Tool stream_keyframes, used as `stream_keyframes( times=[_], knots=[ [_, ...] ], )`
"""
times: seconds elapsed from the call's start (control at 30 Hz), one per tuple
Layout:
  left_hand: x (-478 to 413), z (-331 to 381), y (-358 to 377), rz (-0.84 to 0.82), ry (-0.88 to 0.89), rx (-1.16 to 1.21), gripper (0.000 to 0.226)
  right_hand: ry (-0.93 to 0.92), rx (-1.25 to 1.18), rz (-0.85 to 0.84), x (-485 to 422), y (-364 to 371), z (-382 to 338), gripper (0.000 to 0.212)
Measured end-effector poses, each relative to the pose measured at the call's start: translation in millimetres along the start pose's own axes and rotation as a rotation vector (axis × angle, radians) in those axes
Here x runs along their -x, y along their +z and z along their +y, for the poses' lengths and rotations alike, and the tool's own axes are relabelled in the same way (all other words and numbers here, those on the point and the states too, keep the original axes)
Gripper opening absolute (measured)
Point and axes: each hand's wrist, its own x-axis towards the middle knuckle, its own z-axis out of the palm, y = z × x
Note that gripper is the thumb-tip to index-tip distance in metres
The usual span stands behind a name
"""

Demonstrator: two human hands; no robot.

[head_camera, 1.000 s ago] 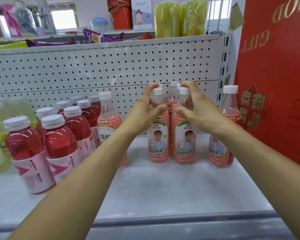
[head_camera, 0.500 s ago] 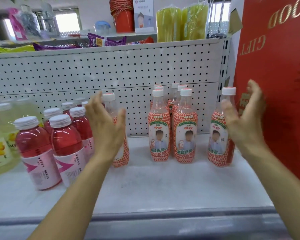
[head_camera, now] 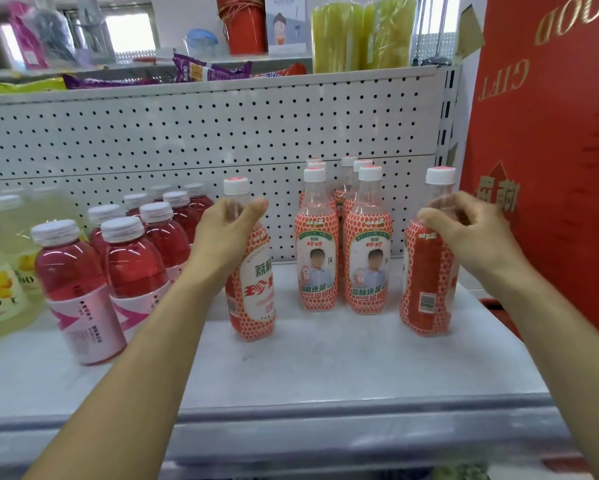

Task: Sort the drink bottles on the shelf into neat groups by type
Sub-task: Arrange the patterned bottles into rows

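Here, two patterned bottles stand apart from their kind: the left bottle [head_camera: 251, 271] and the right bottle [head_camera: 427, 271] flank the middle group [head_camera: 317, 258] of the same drink, packed in tight rows toward the far side of the shelf [head_camera: 325, 368]. The left hand [head_camera: 227, 233] grips the left bottle round its shoulder, just under the cap. The right hand [head_camera: 464, 226] curls round the right bottle's neck in the same way. That high grip probably suits lifting or sliding each one in to join the group. The left bottle leans a little; whether its base is off the shelf I cannot tell. The right bottle shows its barcode side.

Further left, red drinks [head_camera: 131, 265] sit already bunched, and yellow drinks [head_camera: 0, 271] are cut off at the left edge. Most of the fingers behind both necks are hidden, as are most of the group's far rows. A red box [head_camera: 550, 168] crowds the right side.
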Motion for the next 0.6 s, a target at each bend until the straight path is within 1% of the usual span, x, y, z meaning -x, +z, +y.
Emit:
stream_keyframes(
  times=[0.1,0.17,0.2,0.3,0.33,0.4,0.43,0.5,0.53,0.6],
  knots=[
    [5,5,4,-0.064,-0.008,0.055,0.027,-0.01,-0.066,0.011,2,4,-1,0.01],
    [13,11,10,-0.088,0.009,0.077,0.029,-0.015,-0.142,-0.005,5,11,-2,0.013],
    [17,13,15,-0.087,0.019,0.083,0.034,-0.024,-0.181,-0.012,6,15,-3,0.017],
    [28,18,24,-0.08,0.042,0.111,0.048,-0.077,-0.211,-0.024,10,27,-4,0.038],
    [30,19,24,-0.108,0.05,0.129,0.049,-0.091,-0.231,-0.054,10,29,-4,0.042],
    [30,18,19,-0.216,0.067,0.155,0.048,-0.075,-0.345,-0.148,10,31,-4,0.044],
    [29,19,15,-0.271,0.08,0.139,0.045,-0.063,-0.405,-0.189,10,30,-4,0.045],
    [29,23,9,-0.343,0.121,0.099,0.034,-0.07,-0.482,-0.216,10,30,-3,0.049],
    [28,24,9,-0.353,0.143,0.081,0.03,-0.077,-0.512,-0.219,10,31,-3,0.047],
    [27,25,13,-0.32,0.167,0.067,0.038,-0.093,-0.554,-0.217,11,33,-1,0.03]
  ],
)
